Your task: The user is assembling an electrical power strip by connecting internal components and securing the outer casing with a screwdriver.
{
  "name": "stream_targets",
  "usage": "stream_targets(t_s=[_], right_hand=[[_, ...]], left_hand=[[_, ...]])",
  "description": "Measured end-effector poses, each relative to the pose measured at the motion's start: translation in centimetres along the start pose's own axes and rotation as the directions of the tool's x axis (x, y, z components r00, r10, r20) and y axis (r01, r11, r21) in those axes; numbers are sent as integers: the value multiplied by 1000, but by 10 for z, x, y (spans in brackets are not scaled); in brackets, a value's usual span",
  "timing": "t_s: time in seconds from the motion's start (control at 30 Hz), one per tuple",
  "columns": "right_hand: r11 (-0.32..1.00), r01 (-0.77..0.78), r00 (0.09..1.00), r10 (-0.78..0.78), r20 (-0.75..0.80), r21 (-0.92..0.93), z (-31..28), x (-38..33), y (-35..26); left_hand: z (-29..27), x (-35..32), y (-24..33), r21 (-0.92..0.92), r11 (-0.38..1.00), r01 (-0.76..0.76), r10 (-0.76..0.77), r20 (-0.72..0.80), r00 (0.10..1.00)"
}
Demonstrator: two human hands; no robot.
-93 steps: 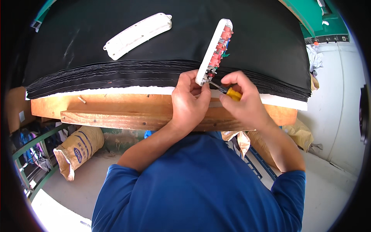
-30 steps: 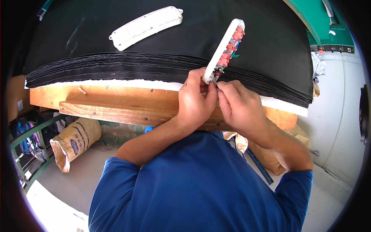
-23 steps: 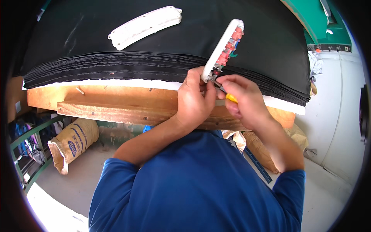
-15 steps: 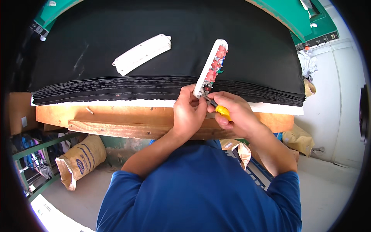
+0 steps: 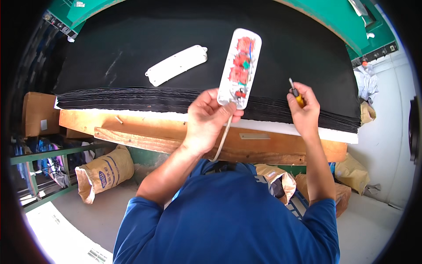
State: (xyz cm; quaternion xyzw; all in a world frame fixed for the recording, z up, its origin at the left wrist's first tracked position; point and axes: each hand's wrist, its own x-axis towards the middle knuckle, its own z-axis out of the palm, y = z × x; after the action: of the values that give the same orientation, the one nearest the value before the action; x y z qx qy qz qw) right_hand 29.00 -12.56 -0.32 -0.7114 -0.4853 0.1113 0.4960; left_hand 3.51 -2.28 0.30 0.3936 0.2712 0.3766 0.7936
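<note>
My left hand (image 5: 206, 119) is closed on the lower end of a white power strip (image 5: 224, 81), lifted over the near edge of the black sheets. Its open side faces me, showing reddish-pink socket parts and bits of blue and green wire. From its lower end a pale cord (image 5: 224, 138) hangs toward my chest. Well to the right, my right hand (image 5: 306, 112) grips a screwdriver (image 5: 300, 100) with a yellow and dark handle, its tip pointing up and away. Left of the strip, a white long cover (image 5: 176, 65) lies on the black sheets.
A thick stack of black sheets (image 5: 154, 26) covers the wooden table (image 5: 79, 123). Green machine parts (image 5: 373, 39) stand at the far corners. A small flat strip (image 5: 255, 136) rests on the table's near edge. Paper sacks (image 5: 105, 174) and a cardboard box (image 5: 41, 114) are below and beside it.
The screwdriver has left the strip's lower end and moved right with my right hand. My left hand has turned the strip so its open inside faces me; the cord now shows.
</note>
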Motion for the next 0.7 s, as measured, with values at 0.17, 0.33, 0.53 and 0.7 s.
stream_targets(t_s=[0.17, 0.33, 0.53, 0.7], right_hand=[[980, 196, 914, -188, 358, 13, -14, -60, -34], [992, 82, 892, -32, 451, -92, -33, -97, -7], [969, 6, 927, 87, 366, -245, -40, -106, -3], [954, 199, 960, -143, 242, -224, -25, -99, -36]], left_hand=[[13, 14, 28, 70, 995, -74, 73, 18, 997], [33, 39, 37, 77, 995, -69, 65, 51, 997], [59, 66, 39, 20, 996, -85, 80, 164, 983], [60, 75, 34, 19, 1000, -7, 4, 129, 992]])
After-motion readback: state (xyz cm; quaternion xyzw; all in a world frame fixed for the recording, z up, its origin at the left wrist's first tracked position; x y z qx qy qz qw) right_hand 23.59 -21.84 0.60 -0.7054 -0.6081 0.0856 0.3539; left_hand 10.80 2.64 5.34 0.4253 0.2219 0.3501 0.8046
